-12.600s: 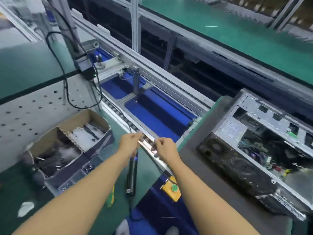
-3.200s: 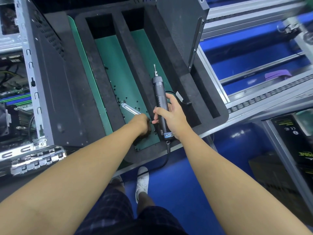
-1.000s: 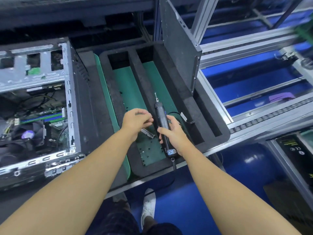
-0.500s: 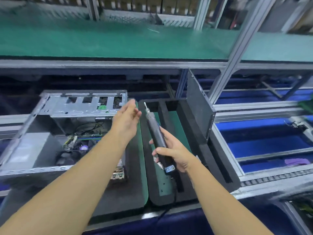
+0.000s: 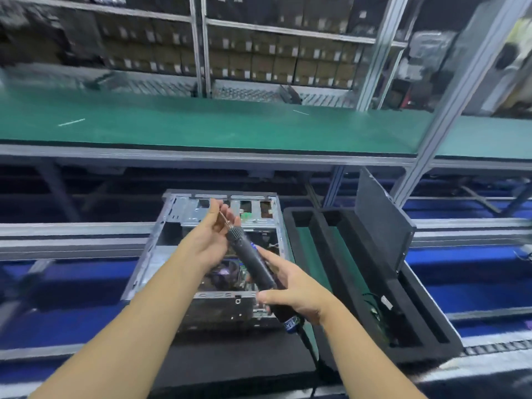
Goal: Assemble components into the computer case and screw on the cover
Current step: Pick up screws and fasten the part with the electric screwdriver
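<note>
R hand clamped round the driver, held tilted over the open case. L hand fingers pinch its bit, prob. seating a screw; can't see one. Cover stands apart, in the tray. Next: steady tip, find a hole.

right hand: you lifted the screwdriver off the foam tray and carried it left, over the open computer case | left hand: you quit the tray floor and brought thumb and fingers up round the screwdriver's bit tip | head: you raised your view toward the shelving
</note>
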A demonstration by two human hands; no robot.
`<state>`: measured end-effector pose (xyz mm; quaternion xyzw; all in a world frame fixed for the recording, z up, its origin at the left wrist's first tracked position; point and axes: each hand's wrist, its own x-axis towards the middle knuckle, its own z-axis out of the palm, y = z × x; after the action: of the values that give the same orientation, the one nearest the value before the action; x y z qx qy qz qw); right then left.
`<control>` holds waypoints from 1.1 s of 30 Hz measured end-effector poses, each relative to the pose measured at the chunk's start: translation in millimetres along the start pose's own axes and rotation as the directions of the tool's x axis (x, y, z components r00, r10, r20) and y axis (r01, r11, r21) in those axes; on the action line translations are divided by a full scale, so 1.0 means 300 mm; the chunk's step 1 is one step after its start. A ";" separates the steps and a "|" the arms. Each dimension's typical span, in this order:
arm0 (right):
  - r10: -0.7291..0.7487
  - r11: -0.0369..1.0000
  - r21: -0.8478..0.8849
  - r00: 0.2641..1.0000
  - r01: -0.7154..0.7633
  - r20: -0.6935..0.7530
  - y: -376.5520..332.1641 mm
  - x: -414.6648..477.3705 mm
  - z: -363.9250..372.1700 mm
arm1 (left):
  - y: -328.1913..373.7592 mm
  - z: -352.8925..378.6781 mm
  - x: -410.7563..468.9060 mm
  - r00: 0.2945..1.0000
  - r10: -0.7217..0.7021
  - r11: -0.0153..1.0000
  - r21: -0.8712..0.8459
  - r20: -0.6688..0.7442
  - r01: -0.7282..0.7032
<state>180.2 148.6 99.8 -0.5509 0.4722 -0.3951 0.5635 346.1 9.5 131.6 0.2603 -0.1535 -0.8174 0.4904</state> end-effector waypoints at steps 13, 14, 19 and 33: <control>0.017 1.000 0.026 0.997 -0.015 -0.078 -0.014 -0.093 0.265 | 0.080 -0.184 -0.126 0.977 -0.136 0.991 0.038 0.166 0.132; 0.011 1.000 0.015 0.996 -0.010 -0.087 -0.016 -0.106 0.270 | 0.074 -0.184 -0.128 0.973 -0.151 0.988 0.043 0.173 0.146; 0.023 1.000 0.000 0.988 -0.023 -0.150 -0.014 -0.166 0.279 | 0.034 -0.161 -0.136 0.960 -0.200 0.977 0.107 0.197 0.182; 0.034 0.999 0.028 0.942 -0.027 -0.335 0.080 -0.281 0.240 | -0.107 -0.044 -0.216 0.947 -0.277 0.907 0.369 0.164 0.202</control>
<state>227.7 249.8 80.2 -0.4617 0.5651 -0.4797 0.4872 355.2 81.8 122.3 0.2709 -0.3134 -0.8547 0.3128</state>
